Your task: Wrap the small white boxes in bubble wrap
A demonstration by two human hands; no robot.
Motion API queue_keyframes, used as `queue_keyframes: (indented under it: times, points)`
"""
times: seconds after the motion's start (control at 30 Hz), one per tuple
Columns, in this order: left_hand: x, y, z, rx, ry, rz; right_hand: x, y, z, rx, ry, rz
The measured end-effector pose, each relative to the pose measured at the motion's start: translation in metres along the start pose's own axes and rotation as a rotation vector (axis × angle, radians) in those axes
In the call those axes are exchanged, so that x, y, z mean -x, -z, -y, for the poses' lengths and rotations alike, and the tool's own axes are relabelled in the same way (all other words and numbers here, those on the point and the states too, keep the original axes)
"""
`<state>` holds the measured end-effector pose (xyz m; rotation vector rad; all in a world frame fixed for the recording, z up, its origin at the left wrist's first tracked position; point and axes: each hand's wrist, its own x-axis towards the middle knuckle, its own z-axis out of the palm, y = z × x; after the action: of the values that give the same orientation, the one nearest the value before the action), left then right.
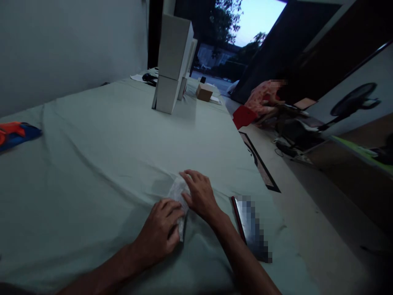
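Observation:
A whitish, crinkled wrapped bundle (177, 189) lies on the pale green cloth in front of me, its far end resting on the fabric. What is inside it, if anything, does not show. My left hand (162, 224) grips its near left side with bent fingers, the thumb below. From the right, my right hand (201, 196) curves over the other edge, fingers and thumb against the wrapping. Both hands partly cover the bundle. To the right of my right forearm lies a dark, flat, glossy rectangular thing (250, 229) with a red edge, partly blurred out.
The cloth-covered table (116, 143) runs away from me. Tall white boxes (172, 53) and a small brown carton (204, 92) stand farther back. An orange and blue item (18, 134) lies left. Beyond the right edge are a seated person (264, 98) and a fan (353, 100).

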<state>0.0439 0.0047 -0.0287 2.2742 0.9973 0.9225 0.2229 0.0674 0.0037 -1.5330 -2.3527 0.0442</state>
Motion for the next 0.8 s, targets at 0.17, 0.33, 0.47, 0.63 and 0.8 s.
queue_keyframes:
  times: [0.17,0.33,0.47,0.63,0.8]
  points:
    - [0.001,-0.002,0.001,0.034,0.007,-0.017,0.034,0.004,-0.014,-0.433,-0.552,-0.066]
    - [0.002,-0.004,0.001,0.058,-0.011,-0.047,0.027,-0.015,-0.019,-0.609,-0.703,-0.036]
    - [0.003,-0.005,0.002,0.061,-0.018,-0.049,0.006,-0.030,-0.019,-0.676,-0.705,-0.053]
    - [0.004,-0.006,0.005,0.079,-0.011,-0.043,-0.005,-0.033,-0.016,-0.849,-0.672,-0.023]
    - [0.005,-0.005,0.003,0.025,0.004,-0.074,0.000,-0.012,-0.001,-1.016,-0.594,-0.053]
